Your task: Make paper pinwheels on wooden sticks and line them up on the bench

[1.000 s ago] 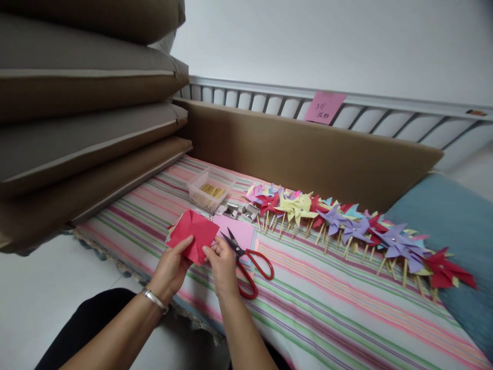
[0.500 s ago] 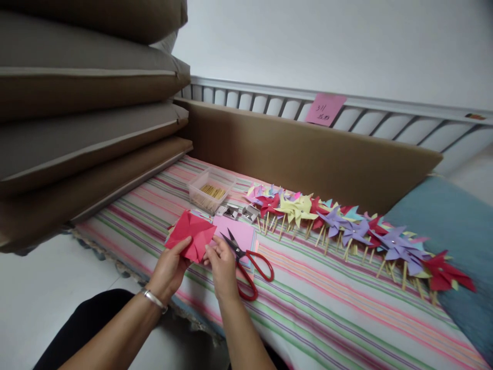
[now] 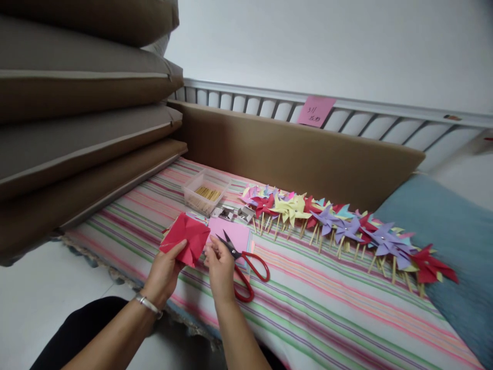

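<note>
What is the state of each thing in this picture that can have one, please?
Red paper, not quite flat, held in left hand
Right hand, fingers bent, near the red paper
Scissors, blades open
Plastic box, open, holding sticks
Small boxes, open
Pinwheels, assembled on sticks
Pink sheet, flat, partly under scissors

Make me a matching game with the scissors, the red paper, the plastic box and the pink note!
1. scissors
2. red paper
3. plastic box
4. pink note

A. at the rail
B. held in the left hand
C. has red handles
D. has sticks inside

Pairs: 1-C, 2-B, 3-D, 4-A
</note>
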`<state>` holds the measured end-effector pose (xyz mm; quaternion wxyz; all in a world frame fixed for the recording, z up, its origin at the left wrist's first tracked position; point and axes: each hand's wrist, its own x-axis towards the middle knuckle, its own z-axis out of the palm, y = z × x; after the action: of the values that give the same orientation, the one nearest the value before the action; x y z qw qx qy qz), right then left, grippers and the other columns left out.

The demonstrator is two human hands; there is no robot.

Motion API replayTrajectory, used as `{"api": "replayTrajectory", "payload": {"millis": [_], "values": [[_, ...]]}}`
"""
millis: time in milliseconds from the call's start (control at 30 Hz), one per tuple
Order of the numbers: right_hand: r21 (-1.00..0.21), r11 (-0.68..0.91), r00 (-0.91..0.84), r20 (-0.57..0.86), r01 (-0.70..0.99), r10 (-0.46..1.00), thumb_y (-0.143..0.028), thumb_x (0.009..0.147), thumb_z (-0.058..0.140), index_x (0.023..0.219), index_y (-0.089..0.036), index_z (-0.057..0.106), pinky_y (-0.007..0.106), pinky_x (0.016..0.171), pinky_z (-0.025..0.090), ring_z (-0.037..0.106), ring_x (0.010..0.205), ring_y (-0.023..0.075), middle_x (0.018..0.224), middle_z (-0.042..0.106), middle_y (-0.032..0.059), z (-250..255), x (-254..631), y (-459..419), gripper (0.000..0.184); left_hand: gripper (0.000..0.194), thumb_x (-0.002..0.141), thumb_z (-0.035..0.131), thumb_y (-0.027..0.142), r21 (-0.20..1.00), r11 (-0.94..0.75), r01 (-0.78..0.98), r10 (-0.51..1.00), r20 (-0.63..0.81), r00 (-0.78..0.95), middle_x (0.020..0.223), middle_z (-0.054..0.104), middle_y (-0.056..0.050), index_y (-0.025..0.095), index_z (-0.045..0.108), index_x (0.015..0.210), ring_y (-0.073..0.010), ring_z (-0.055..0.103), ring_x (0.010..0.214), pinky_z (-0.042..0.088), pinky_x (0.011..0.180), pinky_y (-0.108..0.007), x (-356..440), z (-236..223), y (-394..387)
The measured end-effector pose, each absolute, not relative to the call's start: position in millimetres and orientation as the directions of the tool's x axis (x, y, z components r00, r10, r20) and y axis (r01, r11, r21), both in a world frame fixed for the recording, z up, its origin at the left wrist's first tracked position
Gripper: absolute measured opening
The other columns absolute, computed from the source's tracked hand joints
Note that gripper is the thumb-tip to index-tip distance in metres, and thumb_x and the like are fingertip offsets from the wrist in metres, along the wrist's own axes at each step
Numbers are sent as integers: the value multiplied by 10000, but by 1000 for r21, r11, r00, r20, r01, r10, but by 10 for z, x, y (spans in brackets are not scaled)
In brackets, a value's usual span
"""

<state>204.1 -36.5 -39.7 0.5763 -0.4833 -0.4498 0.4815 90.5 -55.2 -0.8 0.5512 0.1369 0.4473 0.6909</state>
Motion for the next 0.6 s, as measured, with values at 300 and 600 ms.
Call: {"api": "replayTrajectory", "payload": {"millis": [300,600], "values": [[-972,48,106,24,-232,994,-261,746,621,1072,-175,673,269,635,499,604,702,162,832,664,30,-288,2022,-391,342,211,619,755,73,755,13,-656,884,-316,-345,676,721,2,138,664,797,-127,634,535,487,463,-196,919,-27,-551],[-948,27,50,12,-317,999,-311,741,678,1157,-185,609,274,670,498,639,731,181,827,706,25,-325,2013,-372,440,255,591,791,129,767,32,-641,894,-308,-325,723,731,-3,143,676,818,-137,649,574,506,517,-216,973,-62,-565]]}}
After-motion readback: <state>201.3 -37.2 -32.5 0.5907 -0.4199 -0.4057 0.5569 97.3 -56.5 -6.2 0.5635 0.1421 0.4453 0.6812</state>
